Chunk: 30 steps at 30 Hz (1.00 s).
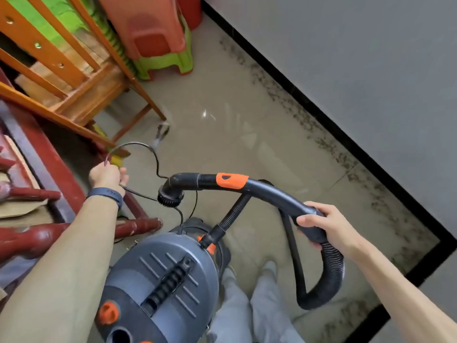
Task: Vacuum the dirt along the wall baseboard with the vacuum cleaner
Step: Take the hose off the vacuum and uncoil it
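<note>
Both hands are clenched on something. The left hand (107,175), arm stretched forward, grips a loop of thin black cord (134,144) whose far end is blurred. The right hand (324,222) wraps around the curved hose handle (272,193), which ends in a round brush head (170,194) held above the floor (222,120). The vacuum cleaner (160,280) sits low between the arms, its base cut off. Dark dirt (324,144) lines the black baseboard (329,122) on the right, and open floor separates it from the wooden chair (74,82).
</note>
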{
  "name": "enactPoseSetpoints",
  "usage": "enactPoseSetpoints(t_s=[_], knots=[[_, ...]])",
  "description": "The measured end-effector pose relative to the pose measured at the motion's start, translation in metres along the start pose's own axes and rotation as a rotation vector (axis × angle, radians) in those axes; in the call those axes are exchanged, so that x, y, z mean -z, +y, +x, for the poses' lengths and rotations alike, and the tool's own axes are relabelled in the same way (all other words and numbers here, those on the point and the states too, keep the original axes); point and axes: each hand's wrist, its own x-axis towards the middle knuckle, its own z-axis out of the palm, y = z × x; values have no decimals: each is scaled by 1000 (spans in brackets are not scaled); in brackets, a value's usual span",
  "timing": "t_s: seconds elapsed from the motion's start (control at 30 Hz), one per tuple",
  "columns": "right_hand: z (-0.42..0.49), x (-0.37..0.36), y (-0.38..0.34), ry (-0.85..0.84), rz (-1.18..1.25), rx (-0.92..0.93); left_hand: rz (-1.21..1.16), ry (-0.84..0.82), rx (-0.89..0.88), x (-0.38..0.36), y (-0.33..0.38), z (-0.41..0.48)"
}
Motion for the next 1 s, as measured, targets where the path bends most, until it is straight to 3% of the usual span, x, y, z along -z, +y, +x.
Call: enactPoseSetpoints(t_s=[0.07,0.17,0.27,0.4,0.53,0.63,0.87,1.0], knots=[[10,-6,-4,49,13,3,191,-67,23,11,-9,19],[33,-40,-6,177,-65,78,426,-53,-81,17,-33,25],[68,-95,-8,287,-219,130,675,-195,-150,12,-64,8],[107,-166,-7,266,-438,160,844,-377,-157,12,-105,-26],[111,-222,20,188,-408,208,980,-432,-187,23,-136,-62],[96,-241,53,154,-393,155,1095,-365,-273,55,-160,-83],[40,-249,112,8,-566,122,1082,-49,-478,166,-230,-150],[-2,-264,134,8,-549,144,1044,-23,-405,203,-262,-177]])
